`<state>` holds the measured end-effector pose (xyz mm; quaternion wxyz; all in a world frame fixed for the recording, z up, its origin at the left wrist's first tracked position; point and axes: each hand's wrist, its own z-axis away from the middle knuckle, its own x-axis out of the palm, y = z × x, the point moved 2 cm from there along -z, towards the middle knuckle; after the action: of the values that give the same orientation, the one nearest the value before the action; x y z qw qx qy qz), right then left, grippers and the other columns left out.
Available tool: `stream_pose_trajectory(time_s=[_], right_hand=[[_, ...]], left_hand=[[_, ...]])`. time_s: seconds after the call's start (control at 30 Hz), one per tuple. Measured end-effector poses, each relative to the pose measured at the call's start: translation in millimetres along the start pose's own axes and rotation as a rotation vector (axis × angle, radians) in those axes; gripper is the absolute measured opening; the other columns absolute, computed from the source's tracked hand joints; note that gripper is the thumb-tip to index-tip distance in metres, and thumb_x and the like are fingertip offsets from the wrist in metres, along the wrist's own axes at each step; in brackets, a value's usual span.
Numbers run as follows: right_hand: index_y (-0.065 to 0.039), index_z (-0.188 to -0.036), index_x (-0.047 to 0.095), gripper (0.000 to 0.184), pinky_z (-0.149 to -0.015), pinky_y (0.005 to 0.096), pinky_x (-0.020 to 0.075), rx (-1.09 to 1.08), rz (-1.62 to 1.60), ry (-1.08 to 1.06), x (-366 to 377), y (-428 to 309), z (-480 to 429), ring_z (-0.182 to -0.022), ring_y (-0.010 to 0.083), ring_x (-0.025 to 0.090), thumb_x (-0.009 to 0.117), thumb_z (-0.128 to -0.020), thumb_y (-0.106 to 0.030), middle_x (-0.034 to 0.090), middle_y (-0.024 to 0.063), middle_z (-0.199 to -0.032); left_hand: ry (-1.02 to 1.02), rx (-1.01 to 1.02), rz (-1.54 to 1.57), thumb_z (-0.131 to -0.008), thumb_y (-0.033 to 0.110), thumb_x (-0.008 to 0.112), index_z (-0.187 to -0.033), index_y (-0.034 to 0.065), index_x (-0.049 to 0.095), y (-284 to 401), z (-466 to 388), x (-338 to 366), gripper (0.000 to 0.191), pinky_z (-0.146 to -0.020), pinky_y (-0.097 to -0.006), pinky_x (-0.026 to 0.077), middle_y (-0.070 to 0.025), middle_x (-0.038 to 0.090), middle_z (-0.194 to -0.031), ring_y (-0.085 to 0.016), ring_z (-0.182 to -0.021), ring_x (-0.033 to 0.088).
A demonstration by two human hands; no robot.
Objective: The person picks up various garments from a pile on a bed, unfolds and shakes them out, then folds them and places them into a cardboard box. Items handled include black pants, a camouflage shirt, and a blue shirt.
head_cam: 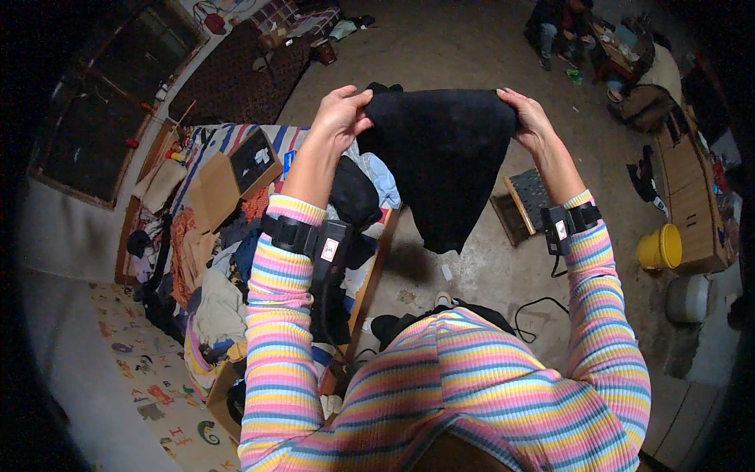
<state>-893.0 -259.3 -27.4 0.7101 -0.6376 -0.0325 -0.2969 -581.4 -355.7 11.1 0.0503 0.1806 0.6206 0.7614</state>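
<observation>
A black cloth garment (442,159) hangs stretched between my two raised hands, its upper edge nearly straight and its lower part narrowing to a point. My left hand (344,117) pinches its upper left corner between thumb and fingers. At the upper right corner, my right hand (527,120) grips the cloth. Which kind of garment it is, I cannot tell. To the left, below my left hand, a heap of mixed clothes (221,304) lies on a bed with a striped sheet (227,138). Another black item (354,192) rests near the bed's edge.
An open cardboard box (215,189) stands on the bed, whose wooden edge (373,277) runs beside me. A small stool (522,203) is on the floor at right, with a yellow bucket (659,246) by a wooden cabinet (687,194). A seated person (560,32) is at the far right.
</observation>
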Motion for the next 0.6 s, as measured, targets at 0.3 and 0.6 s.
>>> stream_pose_trajectory(time_s=[0.3,0.6], right_hand=[[-0.006,-0.128,0.051,0.046,-0.089,0.0317,0.0477,-0.048,0.067,-0.097,12.7,0.4,-9.2,-0.102,0.0178,0.059,0.066,-0.085,-0.012,0.06,0.008,-0.112],[-0.013,-0.126,0.052,0.048,-0.088,0.0348,0.0449,-0.97,1.231,-0.15,38.7,-26.1,11.8,-0.107,0.0247,0.051,0.065,-0.081,-0.006,0.051,0.0137,-0.113]], left_hand=[[0.006,-0.034,0.038,-0.088,0.008,0.061,-0.128,0.0021,0.046,4.3,-8.5,-7.8,0.043,-0.051,-0.0241,0.054,-0.0081,0.062,-0.096,-0.012,-0.068,0.062],[-0.289,0.283,-0.279,-0.083,0.008,0.066,-0.126,0.0065,0.056,41.1,14.1,1.1,0.045,-0.075,-0.0255,0.048,-0.0086,0.058,-0.098,-0.014,-0.086,0.056]])
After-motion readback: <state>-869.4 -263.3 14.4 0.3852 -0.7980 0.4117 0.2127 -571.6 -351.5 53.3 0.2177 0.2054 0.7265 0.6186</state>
